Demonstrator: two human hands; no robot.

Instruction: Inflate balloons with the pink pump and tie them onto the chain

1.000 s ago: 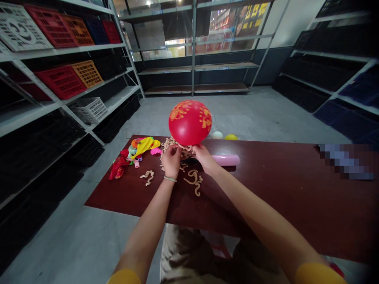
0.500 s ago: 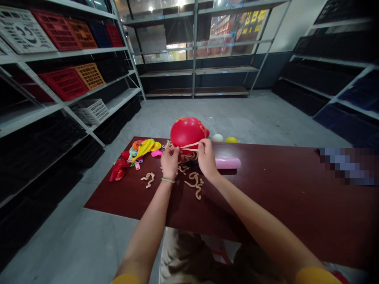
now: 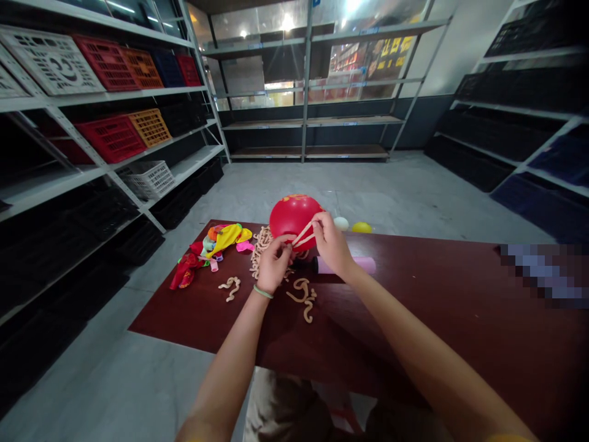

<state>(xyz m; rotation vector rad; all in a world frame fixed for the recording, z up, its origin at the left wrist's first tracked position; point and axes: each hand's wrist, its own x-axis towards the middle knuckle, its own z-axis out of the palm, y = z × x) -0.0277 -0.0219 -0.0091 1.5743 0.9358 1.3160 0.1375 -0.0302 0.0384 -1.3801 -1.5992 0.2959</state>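
Observation:
A round inflated red balloon [image 3: 292, 215] with yellow printing rests just beyond my hands. My left hand [image 3: 273, 269] is closed in a pinch at the balloon's near side, where its neck seems to be; the fingers partly hide it. From that pinch a pale rubber band [image 3: 304, 232] runs in two taut strands to my right hand [image 3: 332, 244], which is closed on the band's other end, higher and to the right. A heap of beige rubber bands [image 3: 261, 247] lies left of the balloon, partly behind my left hand. Loose rubber bands [image 3: 304, 298] lie nearer me.
Limp coloured balloons [image 3: 227, 239] are piled at the table's left. A pink cylinder [image 3: 365, 264] with a dark end lies under my right wrist. White [image 3: 340, 223] and yellow balloons [image 3: 361, 228] show past the far edge of the brown table [image 3: 437, 307]. Shelves with crates [image 3: 110, 138] stand left.
My right hand has drawn the band upward and tilted it from nearly level to slanting. My left hand has shifted slightly right and down. The view has tipped up a little.

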